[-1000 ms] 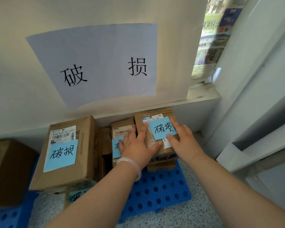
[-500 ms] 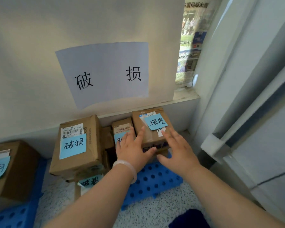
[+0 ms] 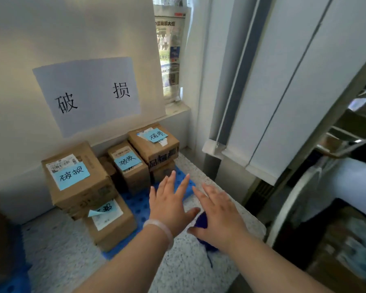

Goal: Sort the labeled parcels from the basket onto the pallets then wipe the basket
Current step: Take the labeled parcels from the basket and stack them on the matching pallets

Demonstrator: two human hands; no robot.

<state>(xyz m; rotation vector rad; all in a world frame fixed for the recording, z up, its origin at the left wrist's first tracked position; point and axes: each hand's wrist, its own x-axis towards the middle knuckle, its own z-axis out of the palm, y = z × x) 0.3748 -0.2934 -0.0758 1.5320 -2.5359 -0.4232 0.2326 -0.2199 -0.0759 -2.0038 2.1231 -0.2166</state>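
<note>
Several cardboard parcels with blue handwritten labels stand on a blue pallet (image 3: pixel 142 205) against the wall. The top right parcel (image 3: pixel 154 145) sits on a smaller box, with a narrow parcel (image 3: pixel 128 166) to its left and a large parcel (image 3: pixel 76 176) further left. A low parcel (image 3: pixel 111 223) lies in front. My left hand (image 3: pixel 169 205) and my right hand (image 3: pixel 219 214) hover with fingers spread in front of the stack, touching no parcel. The basket is out of sight.
A paper sign (image 3: pixel 87 94) with black characters hangs on the wall above the stack. A grey radiator-like panel (image 3: pixel 262 102) and a pipe stand to the right. Something dark blue (image 3: pixel 202 223) lies under my right hand. A metal frame (image 3: pixel 294 197) is at far right.
Both hands let go of the top right parcel and drew back toward me. The view pulled away and swung to the right.
</note>
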